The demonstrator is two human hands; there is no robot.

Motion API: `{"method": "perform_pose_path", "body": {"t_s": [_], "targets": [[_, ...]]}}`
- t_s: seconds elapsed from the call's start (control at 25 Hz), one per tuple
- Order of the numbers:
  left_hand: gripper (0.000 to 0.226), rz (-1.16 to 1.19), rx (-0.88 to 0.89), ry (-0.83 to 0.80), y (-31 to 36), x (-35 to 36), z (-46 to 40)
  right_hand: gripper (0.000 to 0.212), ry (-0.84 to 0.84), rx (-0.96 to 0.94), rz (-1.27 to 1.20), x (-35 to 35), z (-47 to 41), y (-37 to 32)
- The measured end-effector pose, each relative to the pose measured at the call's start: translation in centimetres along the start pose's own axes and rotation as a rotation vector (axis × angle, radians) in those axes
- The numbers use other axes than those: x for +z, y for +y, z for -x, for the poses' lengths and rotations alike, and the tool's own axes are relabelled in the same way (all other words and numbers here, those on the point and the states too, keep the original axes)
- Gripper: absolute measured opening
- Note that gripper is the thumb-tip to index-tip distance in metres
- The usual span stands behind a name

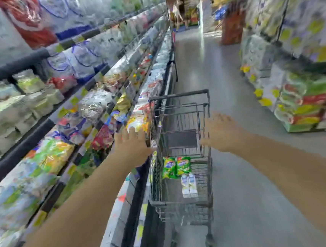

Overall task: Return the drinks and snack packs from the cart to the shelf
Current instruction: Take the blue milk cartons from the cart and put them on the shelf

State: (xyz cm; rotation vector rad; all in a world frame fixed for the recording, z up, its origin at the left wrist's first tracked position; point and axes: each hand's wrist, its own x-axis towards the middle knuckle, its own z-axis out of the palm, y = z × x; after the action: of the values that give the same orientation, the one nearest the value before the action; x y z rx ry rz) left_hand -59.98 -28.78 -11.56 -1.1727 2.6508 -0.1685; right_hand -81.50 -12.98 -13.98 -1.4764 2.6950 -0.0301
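Observation:
A grey wire shopping cart (178,106) stands in the aisle beside the left shelf (39,125). In its basket lie two green snack packs (176,167) and, nearer to me, two white drink cartons (189,185). My left hand (133,144) reaches forward with fingers apart, over the cart's left rim and next to the shelf edge. My right hand (221,131) is stretched out open over the cart's right side. Neither hand holds anything. The picture is blurred by motion.
The left shelf carries several rows of bagged goods on tiers with yellow price tags. Stacked packs (303,105) line the right side of the aisle. The grey floor (224,89) runs ahead; a person (177,12) stands far down the aisle.

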Motion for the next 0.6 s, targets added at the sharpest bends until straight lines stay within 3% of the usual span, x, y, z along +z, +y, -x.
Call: {"method": "perform_pose_path", "body": {"t_s": [0.16,0.36,0.6], "targets": [[0.084,0.027,0.133,0.024,4.1,2.1,-7.2,0.071,-0.027,0.081,-0.024,3.1,-3.5,3.2],[0.082,0.084,0.237,-0.065,5.8,7.1,-16.7,0.057,-0.163,0.146,-0.028,8.0,-10.3,3.8],[0.065,0.296,0.29,-0.323,6.6,17.7,-28.9,0.038,-0.335,0.179,-0.151,18.2,-21.1,1.0]]}}
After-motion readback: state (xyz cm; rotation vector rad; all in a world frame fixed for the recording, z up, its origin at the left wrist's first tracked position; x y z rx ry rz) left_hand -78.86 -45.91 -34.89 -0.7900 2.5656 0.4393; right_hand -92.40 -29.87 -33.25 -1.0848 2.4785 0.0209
